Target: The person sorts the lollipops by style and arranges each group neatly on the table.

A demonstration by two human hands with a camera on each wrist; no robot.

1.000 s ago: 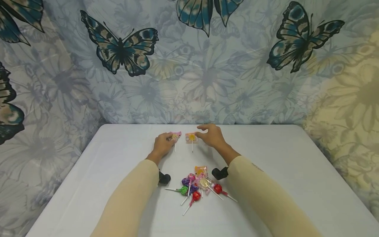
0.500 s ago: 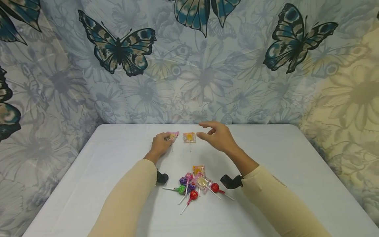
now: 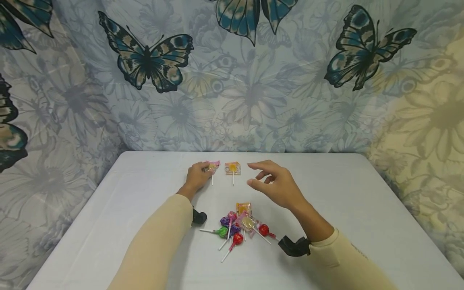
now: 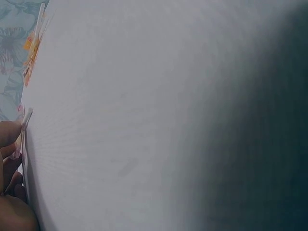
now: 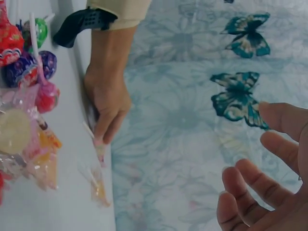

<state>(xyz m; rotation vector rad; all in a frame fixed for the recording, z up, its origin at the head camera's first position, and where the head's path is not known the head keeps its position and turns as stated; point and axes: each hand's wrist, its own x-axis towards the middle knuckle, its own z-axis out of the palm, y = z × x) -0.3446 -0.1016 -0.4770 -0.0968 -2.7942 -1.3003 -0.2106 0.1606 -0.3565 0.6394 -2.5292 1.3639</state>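
Note:
Near the far edge of the table, my left hand pinches a flat lollipop in a pink wrapper, its white stick pointing toward me. The left wrist view shows thumb and fingers at that wrapper. Just right of it, a flat lollipop in an orange wrapper lies on the table, stick also toward me. My right hand hovers to the right of the orange one, thumb and fingers apart and holding nothing. In the right wrist view its fingers are loosely bent.
A pile of wrapped lollipops lies on the white table nearer to me: a green one, red ones, purple ones, a pink one and flat clear-wrapped ones. Butterfly-patterned cloth hangs behind the table.
My right hand has let go of the orange-wrapped lollipop and moved away to the right and back toward me. My left hand stays on the pink-wrapped lollipop.

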